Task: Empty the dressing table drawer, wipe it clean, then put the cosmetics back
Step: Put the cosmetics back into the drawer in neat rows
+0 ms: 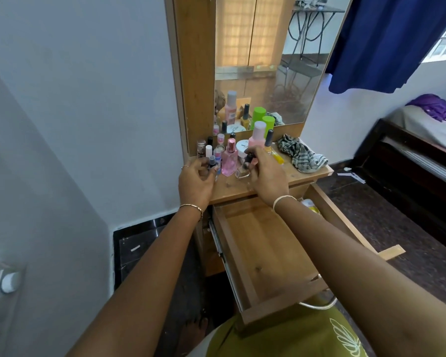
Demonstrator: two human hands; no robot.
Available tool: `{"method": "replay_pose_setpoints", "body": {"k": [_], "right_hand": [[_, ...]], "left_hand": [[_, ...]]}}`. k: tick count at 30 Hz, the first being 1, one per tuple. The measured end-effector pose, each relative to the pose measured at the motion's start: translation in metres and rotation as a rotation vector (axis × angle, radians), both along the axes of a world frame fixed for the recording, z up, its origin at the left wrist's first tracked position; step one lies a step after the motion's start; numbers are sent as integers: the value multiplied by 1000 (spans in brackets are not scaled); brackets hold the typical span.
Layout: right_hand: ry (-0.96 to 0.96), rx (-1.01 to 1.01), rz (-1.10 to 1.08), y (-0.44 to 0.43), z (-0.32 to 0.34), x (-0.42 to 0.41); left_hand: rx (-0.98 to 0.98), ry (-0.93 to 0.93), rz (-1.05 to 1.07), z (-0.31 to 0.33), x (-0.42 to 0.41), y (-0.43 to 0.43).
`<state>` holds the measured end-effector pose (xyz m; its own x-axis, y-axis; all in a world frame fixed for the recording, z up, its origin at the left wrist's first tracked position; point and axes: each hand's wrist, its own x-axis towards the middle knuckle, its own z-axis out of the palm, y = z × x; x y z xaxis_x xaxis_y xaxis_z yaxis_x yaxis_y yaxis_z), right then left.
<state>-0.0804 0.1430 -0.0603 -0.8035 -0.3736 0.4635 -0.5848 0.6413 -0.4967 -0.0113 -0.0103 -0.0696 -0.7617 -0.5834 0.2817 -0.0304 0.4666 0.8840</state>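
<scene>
The wooden drawer [265, 243] is pulled out below the dressing table top [304, 176], its floor bare except for a yellow item [309, 205] at the back right. Several cosmetics stand on the top: a pink perfume bottle [229, 158], a white jar [243, 148], a tall pink bottle [258, 136]. My left hand [196, 182] is closed around a small dark-capped nail polish bottle [212, 163]. My right hand [267, 176] grips a clear nail polish bottle [245, 169] by its dark cap. A checked cloth [302, 153] lies crumpled at the right of the top.
A mirror [268, 60] rises behind the table top. A white wall stands to the left, a dark bed frame [409, 161] and blue curtain [386, 42] to the right. The drawer's front edge [283, 305] is close to my body.
</scene>
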Motion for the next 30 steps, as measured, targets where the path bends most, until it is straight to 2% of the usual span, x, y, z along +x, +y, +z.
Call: {"method": "replay_pose_setpoints", "body": {"k": [3, 8, 16, 30], "right_hand": [[-14, -105, -42, 13, 1, 6], [-49, -155, -108, 63, -2, 9], [-185, -105, -200, 134, -31, -6], [-206, 54, -192, 133, -78, -44]], "left_hand": [[64, 34, -58, 3, 9, 8], [93, 70, -195, 4, 14, 40], [36, -111, -414, -23, -12, 97], [-92, -302, -292, -81, -68, 147]]}}
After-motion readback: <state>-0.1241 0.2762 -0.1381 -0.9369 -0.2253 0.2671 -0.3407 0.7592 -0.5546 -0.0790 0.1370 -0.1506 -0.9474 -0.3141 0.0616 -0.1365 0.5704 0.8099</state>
